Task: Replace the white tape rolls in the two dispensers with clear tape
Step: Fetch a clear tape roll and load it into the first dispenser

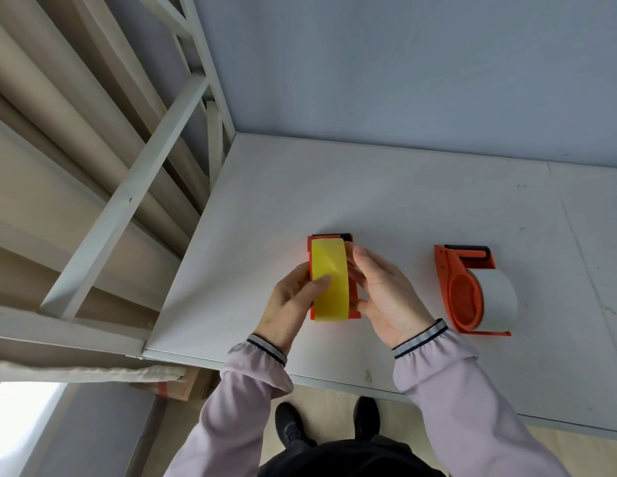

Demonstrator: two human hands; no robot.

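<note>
An orange dispenser (354,313) stands on the white table (386,187) with a yellowish clear tape roll (329,270) seated in it. My left hand (290,304) grips the roll from the left, thumb pressed on the tape's face. My right hand (386,290) clasps the dispenser's right side, fingers at the roll's edge. To the right lies a second orange dispenser (463,294) on its side, holding a white tape roll (498,297); neither hand touches it.
A white metal shelf frame (128,201) with long cardboard tubes (59,108) rises at the left of the table. A grey wall (403,63) backs the table. A cardboard box (176,387) sits under the near-left corner. My shoes (293,425) stand below the front edge.
</note>
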